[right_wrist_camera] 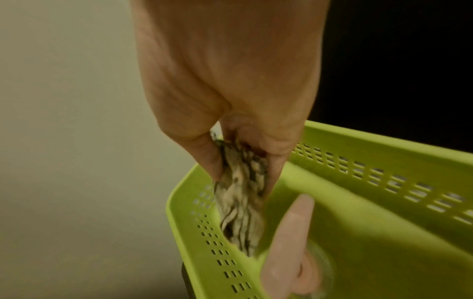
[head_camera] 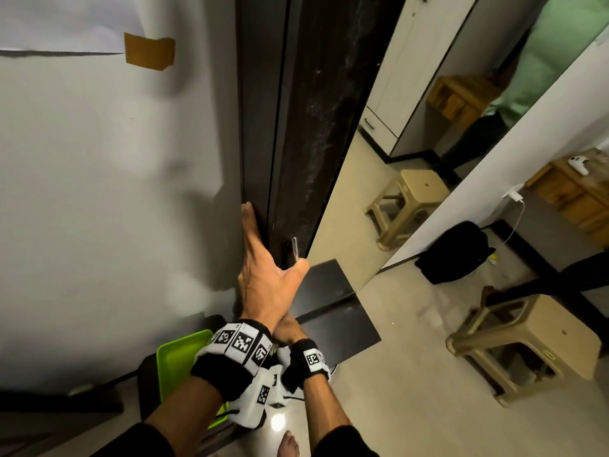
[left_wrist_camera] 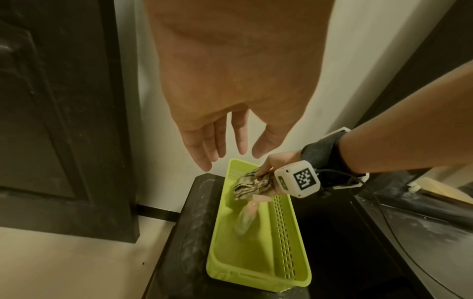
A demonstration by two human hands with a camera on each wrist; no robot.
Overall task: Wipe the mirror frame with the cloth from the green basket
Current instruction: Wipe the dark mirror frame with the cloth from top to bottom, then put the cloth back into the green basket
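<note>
My right hand (right_wrist_camera: 244, 161) pinches a striped grey-and-cream cloth (right_wrist_camera: 243, 212) between thumb and fingers, and the cloth hangs over one end of the green basket (right_wrist_camera: 358, 153). From the left wrist view the cloth (left_wrist_camera: 252, 185) is bunched under the right hand (left_wrist_camera: 268, 165), just above the basket (left_wrist_camera: 256, 279). My left hand (head_camera: 260, 252) lies flat with straight fingers against the outer edge of the dark mirror frame (head_camera: 306, 127). In the head view the right hand (head_camera: 290, 328) is mostly hidden behind my left wrist, and only a corner of the basket (head_camera: 178, 354) shows.
A pink-handled item (left_wrist_camera: 252, 206) lies inside the basket, which sits on a black stand (left_wrist_camera: 194, 222). The mirror glass (head_camera: 412, 127) stands to the right of the frame. A beige stool (head_camera: 527, 341) and a black bag (head_camera: 454, 252) stand on the floor at right. My bare foot (head_camera: 288, 443) is below.
</note>
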